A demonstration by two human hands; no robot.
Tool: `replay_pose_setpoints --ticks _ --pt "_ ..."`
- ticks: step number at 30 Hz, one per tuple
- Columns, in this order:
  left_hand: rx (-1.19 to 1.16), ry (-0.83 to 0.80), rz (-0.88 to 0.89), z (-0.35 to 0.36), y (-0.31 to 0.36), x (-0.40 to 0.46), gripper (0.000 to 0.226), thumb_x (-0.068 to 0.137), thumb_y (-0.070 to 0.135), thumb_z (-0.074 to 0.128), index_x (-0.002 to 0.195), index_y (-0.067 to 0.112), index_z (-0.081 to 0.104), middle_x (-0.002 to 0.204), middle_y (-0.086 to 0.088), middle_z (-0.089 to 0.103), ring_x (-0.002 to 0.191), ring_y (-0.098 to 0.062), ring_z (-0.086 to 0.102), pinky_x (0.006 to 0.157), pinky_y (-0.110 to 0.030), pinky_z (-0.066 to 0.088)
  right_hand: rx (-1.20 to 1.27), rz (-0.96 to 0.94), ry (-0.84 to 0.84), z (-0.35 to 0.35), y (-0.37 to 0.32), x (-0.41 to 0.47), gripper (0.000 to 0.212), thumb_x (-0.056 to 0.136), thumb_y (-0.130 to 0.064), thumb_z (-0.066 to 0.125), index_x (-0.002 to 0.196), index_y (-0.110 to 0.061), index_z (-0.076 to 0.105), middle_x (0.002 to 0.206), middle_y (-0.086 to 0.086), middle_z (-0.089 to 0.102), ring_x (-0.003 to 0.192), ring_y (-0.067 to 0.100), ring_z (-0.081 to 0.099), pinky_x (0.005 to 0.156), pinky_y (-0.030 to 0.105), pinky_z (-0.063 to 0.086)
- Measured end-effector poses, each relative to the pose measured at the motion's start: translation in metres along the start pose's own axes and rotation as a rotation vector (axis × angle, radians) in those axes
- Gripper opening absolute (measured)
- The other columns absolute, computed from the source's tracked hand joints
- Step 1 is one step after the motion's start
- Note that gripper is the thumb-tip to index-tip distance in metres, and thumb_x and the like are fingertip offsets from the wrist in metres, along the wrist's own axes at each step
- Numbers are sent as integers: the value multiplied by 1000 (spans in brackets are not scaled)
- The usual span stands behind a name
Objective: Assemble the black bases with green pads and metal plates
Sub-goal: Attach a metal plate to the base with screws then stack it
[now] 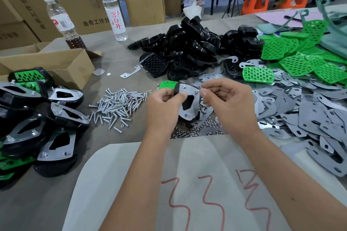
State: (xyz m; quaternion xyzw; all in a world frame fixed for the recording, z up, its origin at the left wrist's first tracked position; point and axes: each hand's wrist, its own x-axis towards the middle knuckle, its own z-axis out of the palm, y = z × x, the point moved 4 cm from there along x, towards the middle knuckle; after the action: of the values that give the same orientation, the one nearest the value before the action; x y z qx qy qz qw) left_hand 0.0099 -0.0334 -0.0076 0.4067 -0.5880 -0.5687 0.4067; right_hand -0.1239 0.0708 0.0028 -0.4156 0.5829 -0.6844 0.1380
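My left hand [165, 107] grips a black base [177, 89] with a metal plate [189, 99] laid on its upturned side, held above the table's middle. My right hand [225, 99] has its fingertips pinched at the plate's upper right corner; what they pinch is too small to see. A green pad [167, 84] lies just behind my left hand. Loose black bases [187, 47] are heaped further back. Green pads [300, 58] lie at the back right, and metal plates [309, 116] cover the right side.
Screws [116, 107] lie in a heap left of my hands, with small nuts [189, 131] beneath them. Assembled bases [37, 118] are stacked at the left beside an open cardboard box [56, 62]. Two bottles [114, 13] stand at the back. A white sheet [187, 184] lies nearest me.
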Motion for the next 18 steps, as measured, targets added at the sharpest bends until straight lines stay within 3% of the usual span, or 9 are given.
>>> replay_pose_setpoints --ticks 5,9,11,14,18 --pt "17 -209 80 9 1 -3 6 89 8 75 88 11 81 87 -11 80 75 -15 71 71 -26 56 -59 -31 5 0 -1 2 20 84 -8 84 84 -28 81 75 -8 76 65 8 63 66 22 51" --pt "-46 -325 64 14 2 -7 13 91 7 72 80 11 78 74 -8 72 69 -18 62 63 -23 50 -113 -76 -9 -2 -1 4 18 83 -15 85 81 -33 81 77 -11 67 65 8 41 62 20 36" --pt "-61 -354 49 16 1 -8 12 87 11 73 78 3 73 71 -6 64 68 -19 56 60 -23 44 -104 -73 -16 -2 1 5 17 82 -15 85 82 -31 81 76 -7 65 66 10 40 61 19 36" --pt "-92 -354 47 16 0 -7 35 78 19 71 86 -14 64 75 -10 56 71 -19 49 58 -27 39 -93 -52 -45 0 5 7 16 81 -11 86 84 -26 82 75 -1 63 65 8 44 62 17 39" --pt "-76 -366 23 16 -2 -7 16 76 20 71 73 4 69 69 -4 58 64 -18 50 55 -23 40 -38 -1 -57 0 12 8 13 82 -11 86 83 -24 83 72 1 66 66 12 51 65 27 45"
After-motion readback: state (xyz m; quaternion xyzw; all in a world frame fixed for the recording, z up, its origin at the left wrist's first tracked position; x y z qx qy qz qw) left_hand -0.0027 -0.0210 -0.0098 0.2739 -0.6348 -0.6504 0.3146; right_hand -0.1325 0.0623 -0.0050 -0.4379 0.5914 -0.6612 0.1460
